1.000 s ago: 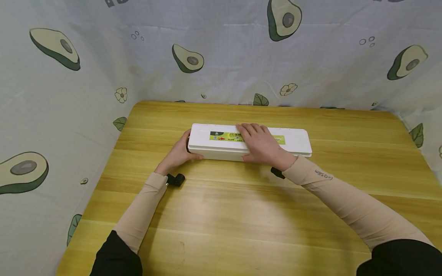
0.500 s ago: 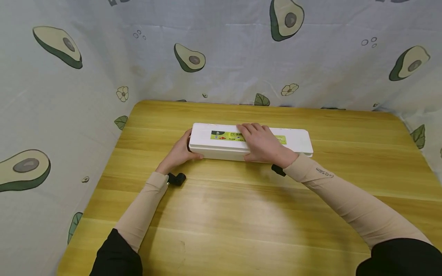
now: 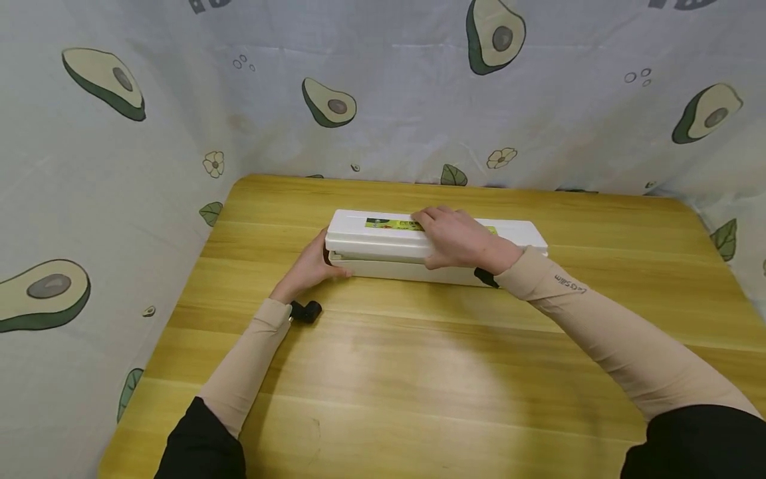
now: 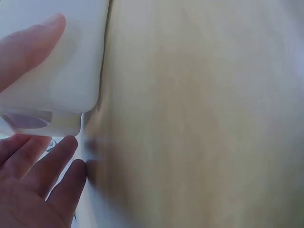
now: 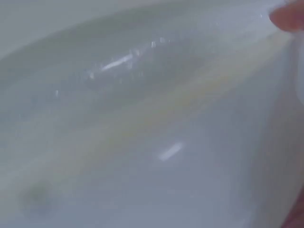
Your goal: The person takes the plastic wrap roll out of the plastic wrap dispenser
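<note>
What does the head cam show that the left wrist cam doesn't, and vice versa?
Head only: the right hand gripping the long white plastic lid, the narrow yellow-green printed label on it, and the gap at the front left between lid and long off-white plastic box.

Left wrist only: fingertips of the bare left hand by the box's end, plus a shaded patch there, possibly a recess.

Both: the box, the left thumb at its front side, and the yellowish-brown wooden table.
</note>
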A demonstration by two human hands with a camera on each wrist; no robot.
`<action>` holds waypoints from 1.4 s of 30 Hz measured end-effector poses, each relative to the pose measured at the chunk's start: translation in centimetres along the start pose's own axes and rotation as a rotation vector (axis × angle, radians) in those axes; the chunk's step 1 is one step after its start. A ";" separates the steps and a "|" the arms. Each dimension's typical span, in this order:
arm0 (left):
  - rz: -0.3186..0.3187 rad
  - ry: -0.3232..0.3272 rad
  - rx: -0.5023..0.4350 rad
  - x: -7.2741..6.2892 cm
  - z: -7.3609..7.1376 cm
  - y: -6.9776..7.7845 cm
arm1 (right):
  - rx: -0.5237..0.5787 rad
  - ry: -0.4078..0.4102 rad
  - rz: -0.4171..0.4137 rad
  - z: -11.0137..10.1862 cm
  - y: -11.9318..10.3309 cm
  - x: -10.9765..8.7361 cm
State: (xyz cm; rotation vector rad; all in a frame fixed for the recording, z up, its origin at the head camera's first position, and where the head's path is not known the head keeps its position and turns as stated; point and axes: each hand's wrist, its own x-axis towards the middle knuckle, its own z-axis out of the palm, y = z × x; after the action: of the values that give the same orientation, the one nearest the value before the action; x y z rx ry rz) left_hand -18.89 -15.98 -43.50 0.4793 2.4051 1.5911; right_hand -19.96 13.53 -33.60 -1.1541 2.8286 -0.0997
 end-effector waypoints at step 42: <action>-0.104 -0.038 -0.024 -0.3 -0.1 2.1 | 0.082 0.185 0.122 -1.7 3.0 -1.9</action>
State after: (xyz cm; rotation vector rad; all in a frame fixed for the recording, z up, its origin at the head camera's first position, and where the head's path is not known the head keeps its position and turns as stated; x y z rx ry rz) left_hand -18.35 -15.43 -41.50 0.3696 2.3400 1.5510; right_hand -20.87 16.98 -32.11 -1.0020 3.0137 -0.3274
